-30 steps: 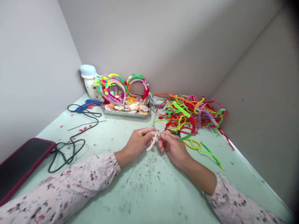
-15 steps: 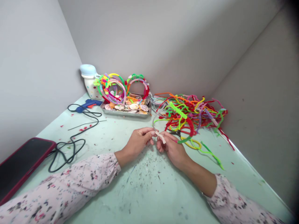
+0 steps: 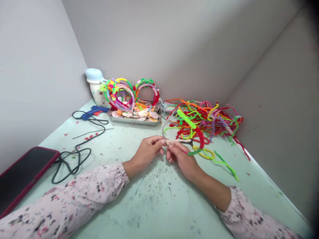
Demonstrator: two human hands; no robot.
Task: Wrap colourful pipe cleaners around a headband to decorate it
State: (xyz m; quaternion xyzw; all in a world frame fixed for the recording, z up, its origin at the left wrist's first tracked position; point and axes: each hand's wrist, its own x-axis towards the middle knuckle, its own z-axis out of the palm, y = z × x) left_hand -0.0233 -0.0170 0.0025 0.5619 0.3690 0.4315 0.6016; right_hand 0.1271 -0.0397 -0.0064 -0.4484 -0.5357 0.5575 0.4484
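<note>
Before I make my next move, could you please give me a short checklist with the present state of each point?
1. Left hand has a firm-looking pinch on the bare end of the band: ok.
2. Right hand fingertips closed at the pale strip: ok.
3. Pale strip fully wound, no loose end: not ok, its free end sticks out to the right.
4. Black cord clear of both hands: ok, it lies to their left.
5. Band free of the pipe-cleaner pile: cannot tell, they overlap in this view.
6. Glue gun cold: cannot tell from a picture.
</note>
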